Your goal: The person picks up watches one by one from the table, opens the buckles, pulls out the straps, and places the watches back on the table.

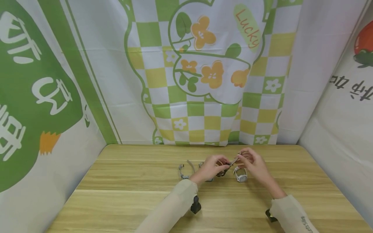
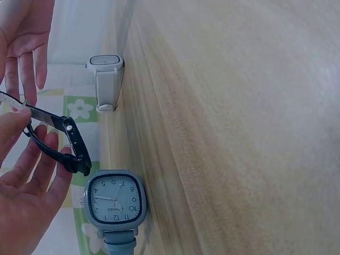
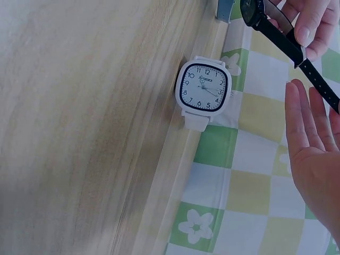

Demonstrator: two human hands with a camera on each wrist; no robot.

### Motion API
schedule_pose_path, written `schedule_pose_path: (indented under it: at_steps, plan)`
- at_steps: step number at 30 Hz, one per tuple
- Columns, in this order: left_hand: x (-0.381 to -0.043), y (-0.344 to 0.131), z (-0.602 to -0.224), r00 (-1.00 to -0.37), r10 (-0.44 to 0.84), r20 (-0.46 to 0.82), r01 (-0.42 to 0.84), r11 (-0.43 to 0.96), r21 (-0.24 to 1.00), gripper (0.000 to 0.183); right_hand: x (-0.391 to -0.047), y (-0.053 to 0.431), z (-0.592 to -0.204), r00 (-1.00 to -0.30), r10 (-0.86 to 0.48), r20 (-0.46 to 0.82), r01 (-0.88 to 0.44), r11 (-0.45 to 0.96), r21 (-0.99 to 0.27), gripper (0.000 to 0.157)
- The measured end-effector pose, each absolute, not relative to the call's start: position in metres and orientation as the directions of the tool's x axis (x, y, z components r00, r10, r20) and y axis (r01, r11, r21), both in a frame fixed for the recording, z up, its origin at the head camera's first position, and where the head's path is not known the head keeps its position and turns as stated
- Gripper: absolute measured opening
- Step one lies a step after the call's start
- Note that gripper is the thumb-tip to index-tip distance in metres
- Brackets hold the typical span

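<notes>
A black wristwatch (image 1: pixel 222 173) is held up off the table between both hands. My left hand (image 1: pixel 212 167) pinches its strap by the buckle, thumb on top, with the other fingers curved beneath the watch (image 2: pixel 78 144). At the strap's free end, my right hand (image 1: pixel 254 164) grips the tip with thumb and fingertips. In the right wrist view the strap (image 3: pixel 279 42) runs out straight toward the right palm (image 3: pixel 313 164). A white square watch (image 3: pixel 204 87) stands on the table just below the right hand. Close under the left hand is a blue-grey square watch (image 2: pixel 116 199), partly hidden in the head view.
Left of the hands, another light blue watch (image 1: pixel 183 174) stands on the wooden table (image 1: pixel 131 194) with its strap open. A checked, flowered curtain (image 1: pixel 204 123) hangs along the table's back edge, and printed cloth walls (image 1: pixel 96 97) stand at both sides.
</notes>
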State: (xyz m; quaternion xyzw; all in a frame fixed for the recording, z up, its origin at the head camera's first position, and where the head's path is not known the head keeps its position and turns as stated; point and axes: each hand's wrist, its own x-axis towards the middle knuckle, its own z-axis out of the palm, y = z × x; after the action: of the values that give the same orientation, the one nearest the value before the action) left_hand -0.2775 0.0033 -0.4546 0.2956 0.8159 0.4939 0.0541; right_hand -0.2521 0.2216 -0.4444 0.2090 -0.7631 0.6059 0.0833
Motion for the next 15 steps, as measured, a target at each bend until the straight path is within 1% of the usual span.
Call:
schedule_pose_path:
  at_steps: [7, 15]
  plan:
    - [-0.2772, 0.0053, -0.4517, -0.806, 0.565, 0.177, 0.432, 0.355, 0.829, 0.015, -0.2509, 0.2213, -0.4434, -0.906, -0.199, 0.375, -0.407, 0.157, -0.900, 0.020]
    - [-0.2766, 0.0050, -0.4504, -0.804, 0.566, 0.183, 0.438, 0.354, 0.827, 0.009, -0.2509, 0.2216, -0.4438, -0.896, -0.219, 0.387, -0.422, 0.146, -0.895, 0.020]
